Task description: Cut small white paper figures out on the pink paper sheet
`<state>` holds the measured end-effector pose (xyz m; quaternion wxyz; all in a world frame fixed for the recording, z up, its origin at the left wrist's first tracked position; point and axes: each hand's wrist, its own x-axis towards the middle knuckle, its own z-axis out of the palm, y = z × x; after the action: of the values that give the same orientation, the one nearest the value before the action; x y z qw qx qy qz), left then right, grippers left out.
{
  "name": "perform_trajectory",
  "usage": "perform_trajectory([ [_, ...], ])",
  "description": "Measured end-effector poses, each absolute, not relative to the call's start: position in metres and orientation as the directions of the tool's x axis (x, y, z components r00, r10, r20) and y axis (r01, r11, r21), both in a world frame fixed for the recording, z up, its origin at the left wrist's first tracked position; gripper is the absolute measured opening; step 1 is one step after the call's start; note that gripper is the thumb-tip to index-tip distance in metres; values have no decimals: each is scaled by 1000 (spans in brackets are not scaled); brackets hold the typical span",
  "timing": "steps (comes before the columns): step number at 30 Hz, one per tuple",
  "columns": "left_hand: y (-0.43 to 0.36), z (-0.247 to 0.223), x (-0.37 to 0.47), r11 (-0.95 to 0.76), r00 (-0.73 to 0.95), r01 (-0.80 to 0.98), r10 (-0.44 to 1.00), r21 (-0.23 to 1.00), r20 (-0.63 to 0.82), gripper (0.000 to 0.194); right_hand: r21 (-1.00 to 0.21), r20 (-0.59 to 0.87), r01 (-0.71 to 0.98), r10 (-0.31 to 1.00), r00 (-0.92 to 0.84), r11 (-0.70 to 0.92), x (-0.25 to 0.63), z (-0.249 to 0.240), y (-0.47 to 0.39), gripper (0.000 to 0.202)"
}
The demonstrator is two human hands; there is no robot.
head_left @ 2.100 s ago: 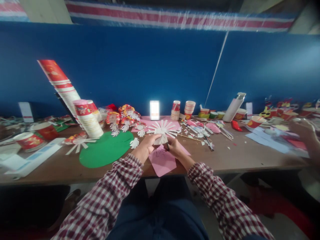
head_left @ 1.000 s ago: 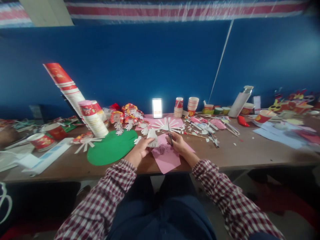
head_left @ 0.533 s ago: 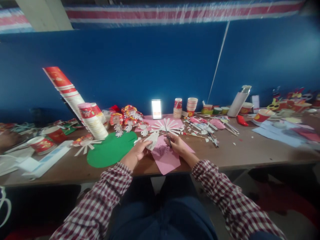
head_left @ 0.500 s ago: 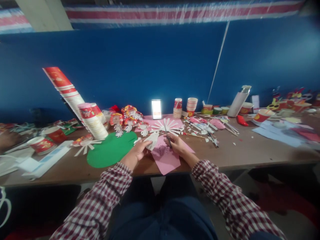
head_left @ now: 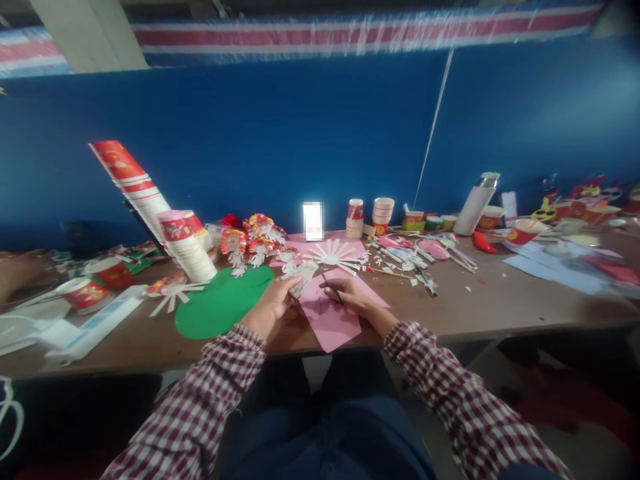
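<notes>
My left hand [head_left: 275,298] pinches a small white paper cutout [head_left: 302,279] between thumb and fingers. In my right hand [head_left: 350,295] is a thin dark pen [head_left: 334,291], its tip slanting toward the cutout; I cannot tell whether the two touch. Both hands are over a pink sheet of paper [head_left: 331,328] with dark marks on it, at the table's front edge. To the left lies a green rounded paper sheet [head_left: 220,310]. Just beyond my hands, a white fan of paper strips [head_left: 333,253] rests on another pink sheet.
Paper-cup stacks [head_left: 187,247] lean at the left, beside several small paper figures [head_left: 257,240]. Pens and scraps [head_left: 400,257] lie right of centre. A flask [head_left: 477,203] and blue paper sheets [head_left: 555,267] are farther right. Another person's blurred hand [head_left: 17,270] shows at far left.
My right hand has lowered the pen and tilted it left, its tip now closer to the cutout. The cutout has turned slightly in my left hand. The view has shifted a little.
</notes>
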<state>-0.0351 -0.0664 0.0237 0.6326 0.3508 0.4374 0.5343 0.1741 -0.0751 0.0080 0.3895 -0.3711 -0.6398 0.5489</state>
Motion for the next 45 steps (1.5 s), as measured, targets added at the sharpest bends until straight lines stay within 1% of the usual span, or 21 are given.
perform_trajectory([
  [11, -67, 25, -35, 169, 42, -347, 985, 923, -164, 23, -991, 90, 47, 890, -448, 124, 176, 10, -78, 55],
  [18, -64, 22, -36, 184, 49, -331, 983, 925, -178, 30, -988, 103, 58, 890, -443, 143, 177, 9, -76, 56],
  [29, -59, 15, -38, 187, 40, -312, 982, 931, -184, 33, -989, 90, 72, 900, -426, 133, 174, 8, -76, 51],
  [37, -57, 15, -35, 195, 35, -325, 980, 925, -195, 30, -988, 101, 62, 893, -439, 143, 175, 7, -75, 47],
  [45, -62, 19, -31, 187, 53, -338, 982, 922, -180, 29, -991, 98, 38, 887, -452, 130, 174, 7, -75, 51],
])
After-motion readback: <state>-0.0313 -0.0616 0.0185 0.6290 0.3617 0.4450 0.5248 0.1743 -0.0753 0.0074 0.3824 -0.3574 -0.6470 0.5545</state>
